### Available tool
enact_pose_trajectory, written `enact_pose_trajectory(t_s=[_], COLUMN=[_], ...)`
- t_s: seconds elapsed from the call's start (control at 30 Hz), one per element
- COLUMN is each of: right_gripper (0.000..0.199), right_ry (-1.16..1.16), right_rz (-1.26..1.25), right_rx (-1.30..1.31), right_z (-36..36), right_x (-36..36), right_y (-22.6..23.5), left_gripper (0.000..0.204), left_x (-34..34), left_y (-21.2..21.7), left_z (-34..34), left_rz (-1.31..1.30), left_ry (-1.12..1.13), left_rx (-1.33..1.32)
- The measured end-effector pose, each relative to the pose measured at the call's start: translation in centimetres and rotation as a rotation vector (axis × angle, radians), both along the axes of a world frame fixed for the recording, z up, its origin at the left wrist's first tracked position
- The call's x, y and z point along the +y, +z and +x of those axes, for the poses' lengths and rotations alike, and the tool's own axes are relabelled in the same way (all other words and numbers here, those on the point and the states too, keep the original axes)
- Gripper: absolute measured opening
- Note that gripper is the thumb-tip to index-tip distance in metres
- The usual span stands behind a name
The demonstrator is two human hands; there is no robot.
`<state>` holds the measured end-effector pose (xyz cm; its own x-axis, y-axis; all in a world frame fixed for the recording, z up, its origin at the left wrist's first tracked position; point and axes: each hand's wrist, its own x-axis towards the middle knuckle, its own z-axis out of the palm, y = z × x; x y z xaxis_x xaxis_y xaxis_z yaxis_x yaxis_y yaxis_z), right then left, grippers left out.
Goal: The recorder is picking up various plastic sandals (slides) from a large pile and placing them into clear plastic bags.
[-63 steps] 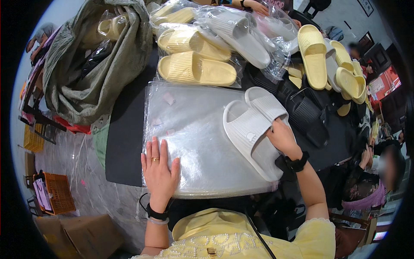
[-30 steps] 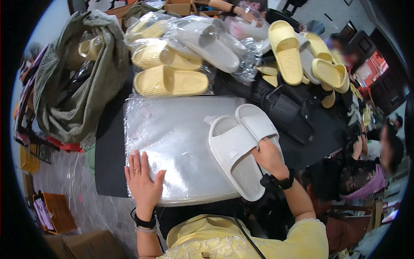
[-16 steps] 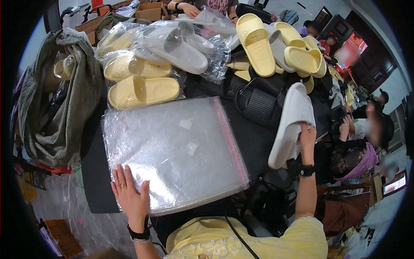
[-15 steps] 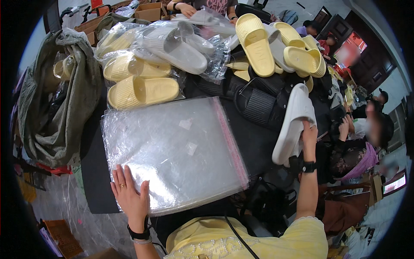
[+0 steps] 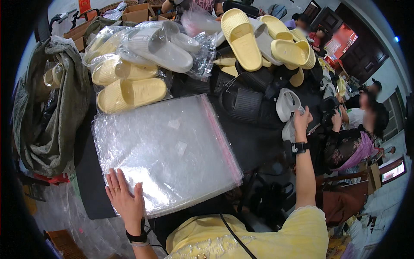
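Observation:
A stack of clear plastic bags [image 5: 172,146] with a pink strip along one side lies in front of me. Flat on its near left corner rests my left hand [image 5: 125,192], fingers apart. Off to the right, my right hand [image 5: 303,121] is closed on a pair of pale grey slippers [image 5: 286,103], seen end-on over the table's right side; part of the lower one is hidden behind the fingers. Black slippers [image 5: 246,105] lie just left of that pair. Beyond the bags, a bare-looking yellow slipper [image 5: 131,93] lies beside bagged ones.
Bagged grey slippers [image 5: 161,49] and loose yellow slippers [image 5: 243,41] pile up along the far side. A green cloth sack [image 5: 51,108] stands at the left. Co-workers sit along the right, one with a purple checked cloth [image 5: 355,149]; another stands across the table.
My right hand has moved slightly away from me and turned the grey slippers from a lengthwise side view to end-on. My left hand stays flat on the bags. The view has shifted a little.

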<state>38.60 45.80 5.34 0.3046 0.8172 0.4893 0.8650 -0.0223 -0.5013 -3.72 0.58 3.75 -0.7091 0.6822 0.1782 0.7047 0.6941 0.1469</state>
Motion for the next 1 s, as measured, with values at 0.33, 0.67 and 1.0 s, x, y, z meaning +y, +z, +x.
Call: enact_pose_trajectory(t_s=[0.33,0.67,1.0], right_gripper=[0.037,0.072,0.074], right_ry=[0.957,1.093,1.033], right_rz=[-0.26,-0.652,-0.629], right_rx=[0.226,-0.019,-0.059], right_z=[-12.4,-16.6,-15.7], right_x=[-17.5,-21.2,-19.9], right_y=[2.8,2.2,1.4], left_gripper=[0.058,0.062,0.061], left_x=[-1.3,-1.9,-1.6], left_y=[0.9,1.0,3.7], left_z=[-3.1,-3.0,-8.7], left_rz=[0.376,0.287,0.588], left_ry=[0.058,-0.023,0.208], left_rx=[-0.235,-0.438,-1.296])
